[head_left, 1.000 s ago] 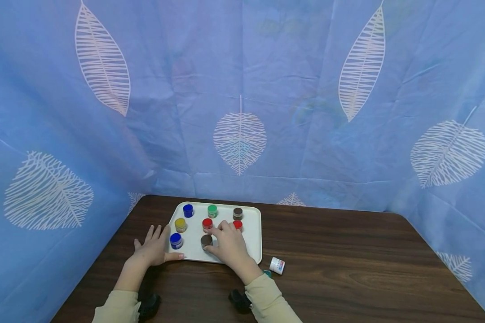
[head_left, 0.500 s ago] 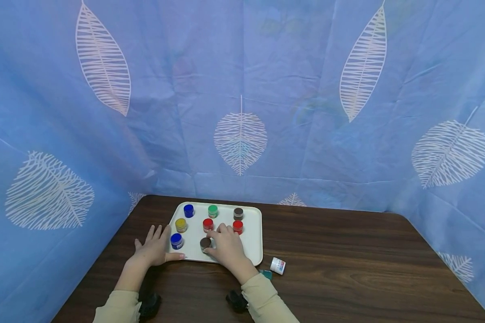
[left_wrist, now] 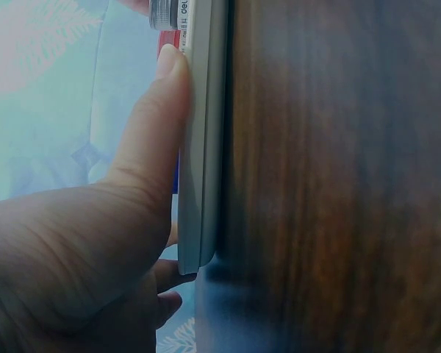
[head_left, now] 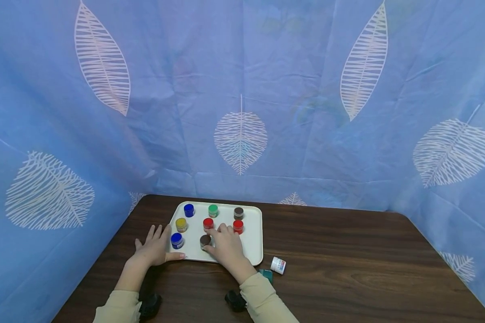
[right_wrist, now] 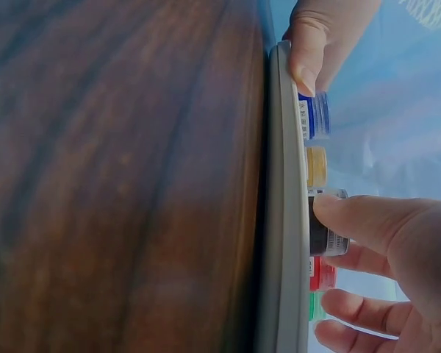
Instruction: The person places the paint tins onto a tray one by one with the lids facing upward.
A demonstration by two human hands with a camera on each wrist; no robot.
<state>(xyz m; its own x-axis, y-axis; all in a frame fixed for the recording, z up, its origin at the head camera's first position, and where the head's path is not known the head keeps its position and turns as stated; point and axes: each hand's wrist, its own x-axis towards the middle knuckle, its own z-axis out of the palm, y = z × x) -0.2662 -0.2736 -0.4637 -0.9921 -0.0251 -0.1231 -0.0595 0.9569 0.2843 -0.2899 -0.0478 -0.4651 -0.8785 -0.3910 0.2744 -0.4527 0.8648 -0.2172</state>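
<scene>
My right hand (head_left: 227,248) pinches a dark-brown-lidded paint jar (head_left: 205,241) between thumb and fingers, near the front edge of a white tray (head_left: 251,246). In the right wrist view that jar (right_wrist: 322,232) stands upright on the tray. At the tray's front left corner lies my left hand (head_left: 153,249), fingers spread and straight, the thumb stretched along the front rim (left_wrist: 195,162). Just inside that corner stands a blue jar (head_left: 177,241), with a yellow jar (head_left: 181,224) behind it. A red jar (head_left: 208,224) is right behind the pinched one.
Along the tray's back stand a blue jar (head_left: 189,210), a green jar (head_left: 213,211) and a dark jar (head_left: 238,213). Another red jar (head_left: 238,226) sits at the right. Outside the tray, a white bottle (head_left: 278,265) and a teal object (head_left: 266,274) lie on the brown table (head_left: 347,264).
My right hand has shifted slightly left with the dark paint jar, so the right-hand red jar and the teal object show more. The left hand stays on the tray corner.
</scene>
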